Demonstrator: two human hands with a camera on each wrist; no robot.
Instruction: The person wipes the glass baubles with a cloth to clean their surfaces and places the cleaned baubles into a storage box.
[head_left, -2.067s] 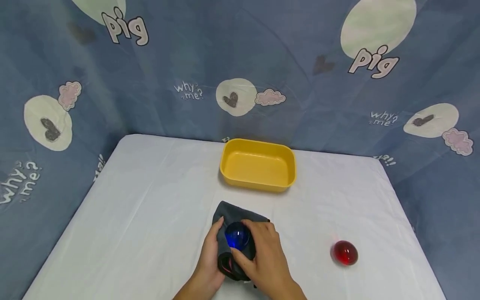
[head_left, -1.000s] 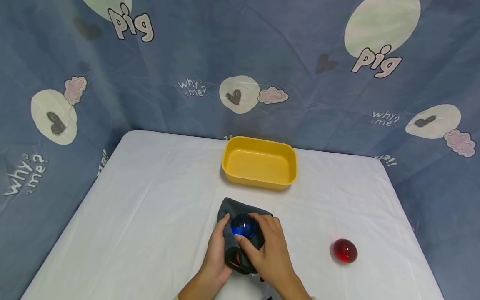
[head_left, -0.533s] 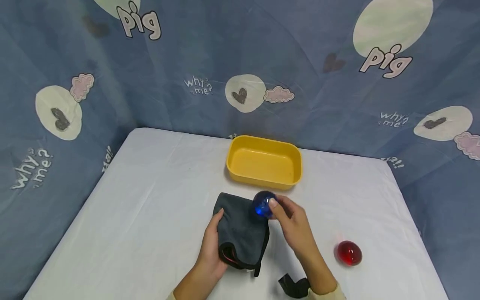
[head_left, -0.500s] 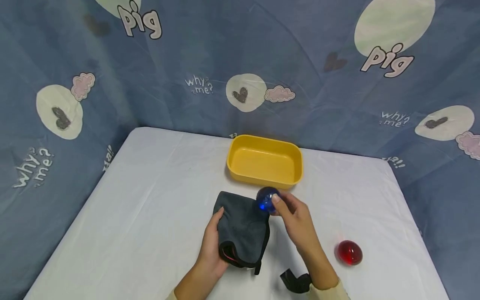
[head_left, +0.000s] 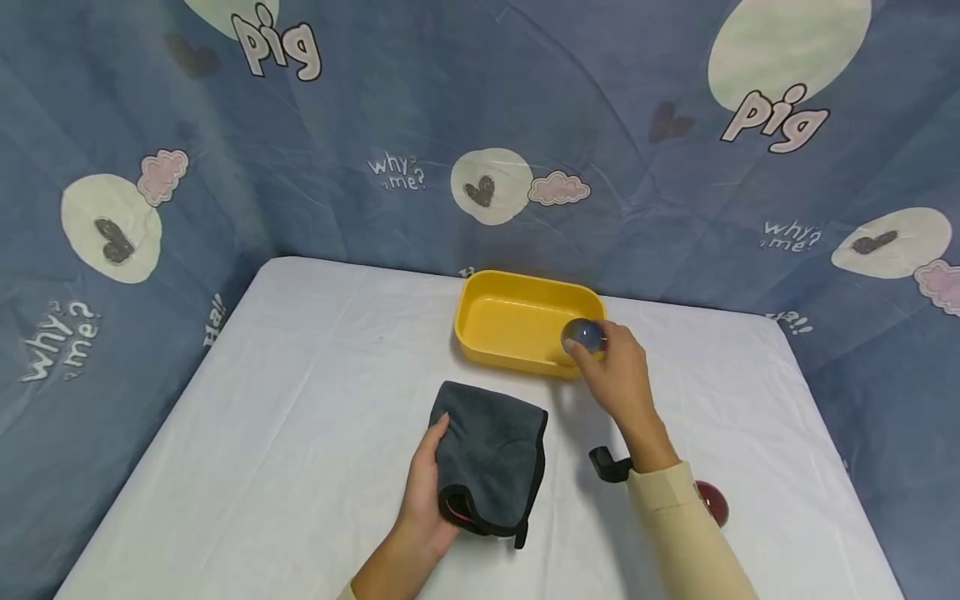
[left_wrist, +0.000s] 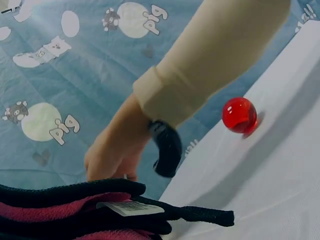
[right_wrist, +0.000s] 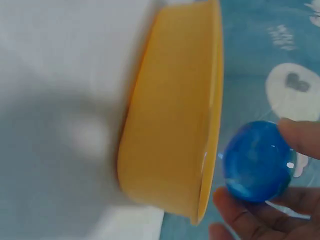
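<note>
My right hand [head_left: 611, 367] pinches a blue glassy ball [head_left: 583, 335] in its fingertips, just above the near right rim of the yellow tub [head_left: 517, 321]. In the right wrist view the blue ball [right_wrist: 257, 161] hangs beside the yellow tub's rim [right_wrist: 212, 100], with a fingertip [right_wrist: 300, 137] on it. My left hand [head_left: 423, 492] rests on the left edge of a folded dark grey cloth [head_left: 491, 454] with a pink lining, thumb on top. The cloth's black hem and white label [left_wrist: 127, 207] fill the bottom of the left wrist view.
A red ball [head_left: 712, 502] lies on the white table [head_left: 300, 400] near the right front, partly hidden by my right sleeve [head_left: 675, 517]; the red ball [left_wrist: 240, 115] shows whole in the left wrist view. A blue printed curtain [head_left: 480, 125] closes off the back and sides.
My right hand lifted the blue ball off the cloth and carried it away and to the right, up to the yellow tub's rim. The left hand stayed on the cloth.
</note>
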